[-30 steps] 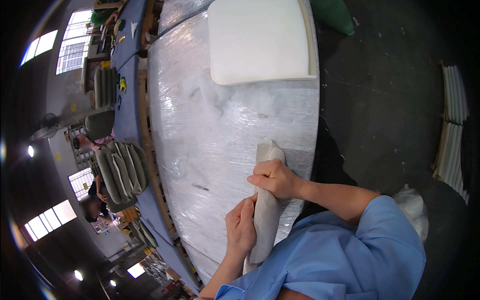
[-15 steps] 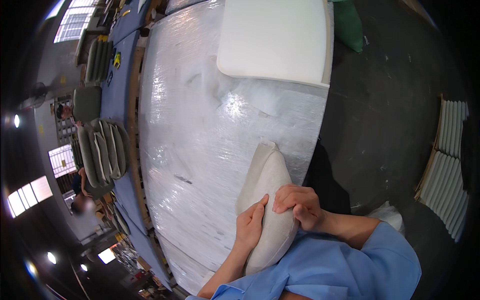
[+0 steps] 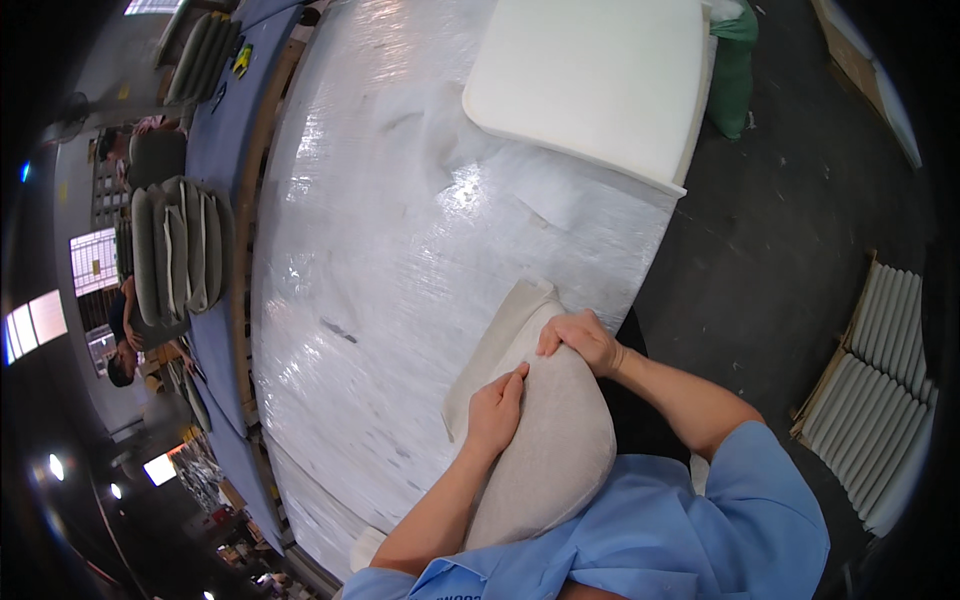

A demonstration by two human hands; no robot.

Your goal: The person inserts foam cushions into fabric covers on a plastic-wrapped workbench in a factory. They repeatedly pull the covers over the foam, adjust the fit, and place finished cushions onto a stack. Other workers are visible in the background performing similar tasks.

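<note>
A light beige-grey fabric cushion (image 3: 550,440) leans against my front at the table's near edge, its broad face turned up. A loose fabric flap (image 3: 490,345) runs along its far left side and rests on the table. My left hand (image 3: 495,412) is closed on the fabric along the cushion's left edge, thumb on top. Just beyond it, my right hand (image 3: 582,342) pinches the same edge near the far corner. What lies under the fingers is hidden.
Clear plastic film covers the table (image 3: 380,260). White foam pads (image 3: 590,90) lie stacked at its far right corner. Blue-topped benches (image 3: 220,180) with grey cushions (image 3: 180,245) and people stand at left. A green sack (image 3: 735,70) and rows of pale cushions (image 3: 870,420) are at right.
The cushion has tilted so that more of its broad face shows. My right hand has moved farther along the edge towards the far corner; my left hand keeps its grip. The view has shifted.
</note>
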